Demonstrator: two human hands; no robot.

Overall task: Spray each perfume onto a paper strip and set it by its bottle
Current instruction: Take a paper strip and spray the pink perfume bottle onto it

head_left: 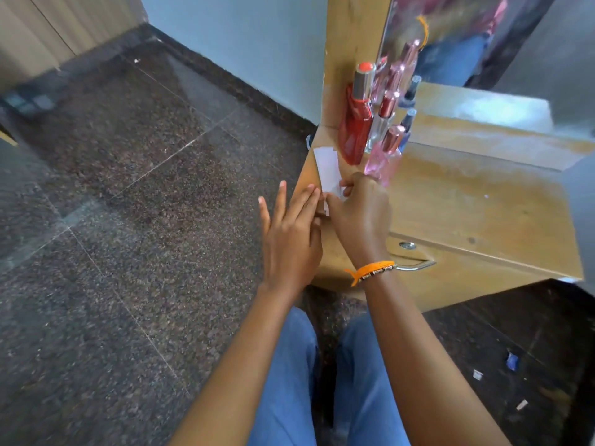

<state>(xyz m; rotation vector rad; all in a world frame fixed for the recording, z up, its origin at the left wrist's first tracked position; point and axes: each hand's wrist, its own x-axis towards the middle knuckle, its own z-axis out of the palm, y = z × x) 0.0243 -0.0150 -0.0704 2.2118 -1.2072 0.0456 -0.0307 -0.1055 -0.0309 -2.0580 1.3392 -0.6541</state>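
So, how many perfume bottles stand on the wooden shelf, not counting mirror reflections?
3, perhaps more hidden: red bottle at the left by the mirror, clear bottle with red cap beside it, pink bottle nearest the right hand.

Wooden dresser [476,201], mirror [467,37], perhaps granite floor [128,188]

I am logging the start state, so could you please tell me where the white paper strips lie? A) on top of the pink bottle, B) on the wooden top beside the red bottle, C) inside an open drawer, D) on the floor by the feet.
B: the white paper strips lie flat on the wooden top just left of the red bottle, under the right hand.
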